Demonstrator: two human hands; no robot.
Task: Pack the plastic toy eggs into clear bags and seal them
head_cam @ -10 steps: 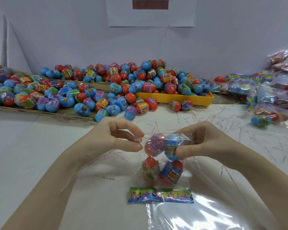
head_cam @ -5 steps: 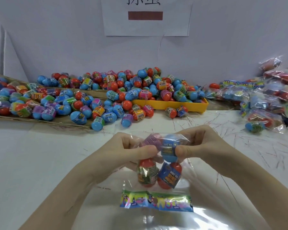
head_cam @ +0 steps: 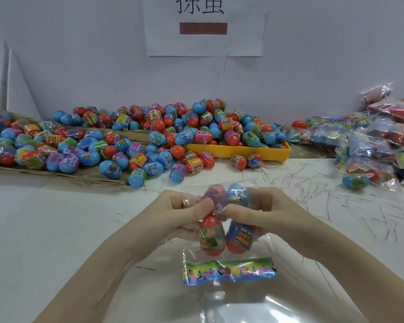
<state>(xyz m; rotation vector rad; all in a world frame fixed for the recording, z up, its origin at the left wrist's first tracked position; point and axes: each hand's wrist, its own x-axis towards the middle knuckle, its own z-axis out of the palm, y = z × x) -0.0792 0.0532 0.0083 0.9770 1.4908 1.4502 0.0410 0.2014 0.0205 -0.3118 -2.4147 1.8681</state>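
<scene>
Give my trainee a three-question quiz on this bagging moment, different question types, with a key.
1. True or false: both hands grip the clear bag at its upper eggs.
2. How many eggs show inside that bag?
3. The printed header strip lies: A) at the bag's end nearest the camera, B) in the yellow tray, C) on the wall.

Key: 1 true: left hand and right hand pinch it. 2 four. 3 A.

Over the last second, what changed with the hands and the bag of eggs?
The left hand closed in from just left of the clear bag and now pinches its top beside the right hand, thumbs almost meeting. The right hand kept its grip. Four eggs remain inside; the colourful header strip still hangs below.
</scene>
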